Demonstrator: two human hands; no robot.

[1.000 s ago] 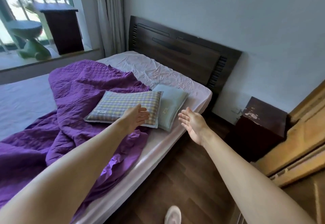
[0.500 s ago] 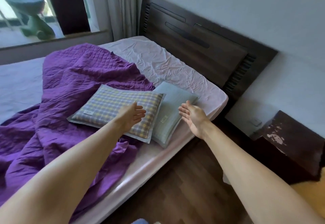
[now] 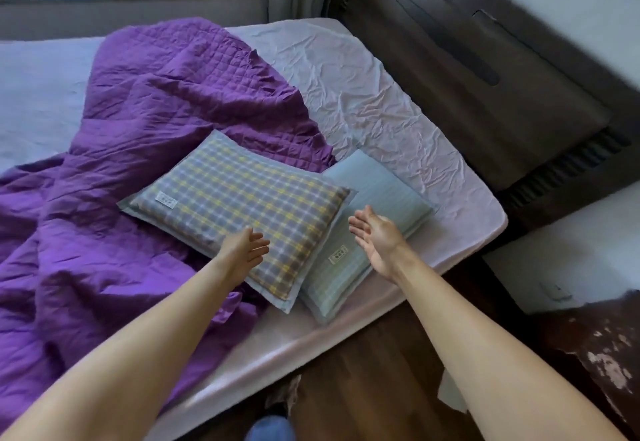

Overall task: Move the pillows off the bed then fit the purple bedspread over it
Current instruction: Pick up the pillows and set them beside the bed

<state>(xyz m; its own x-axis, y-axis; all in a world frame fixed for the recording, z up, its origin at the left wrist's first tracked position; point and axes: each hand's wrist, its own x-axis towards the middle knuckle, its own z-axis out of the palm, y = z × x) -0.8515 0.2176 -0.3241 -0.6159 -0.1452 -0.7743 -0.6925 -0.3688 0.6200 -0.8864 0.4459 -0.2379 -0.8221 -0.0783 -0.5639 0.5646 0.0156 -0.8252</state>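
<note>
1. Now my left grip (image 3: 244, 253) is spread wide and holds nothing, fingers straight and palm turned to the right. It hangs over the near edge of the plaid pillow (image 3: 235, 205), and I cannot tell whether it touches the cloth.
2. My right grip (image 3: 377, 239) is just as open and empty, fingers stretched out and palm facing left. It is above the near half of the blue pillow (image 3: 384, 191); contact is unclear here too.
3. Between my two grips lies the near right corner of the plaid pillow, which overlaps the left side of the blue pillow.
4. Both pillows are on the bed (image 3: 363, 94). The plaid one rests partly on the purple bedspread (image 3: 156, 111), the blue one on the pale sheet.
5. The purple bedspread lies rumpled to the left of and beyond my left grip, with a fold hanging over the bed's near edge by my left forearm.
6. Beyond and to the right of my right grip stands the dark headboard (image 3: 485, 59).
7. Under my right forearm is the wooden floor (image 3: 363, 371), and well to the right of it a nightstand (image 3: 606, 354) with a worn top.
</note>
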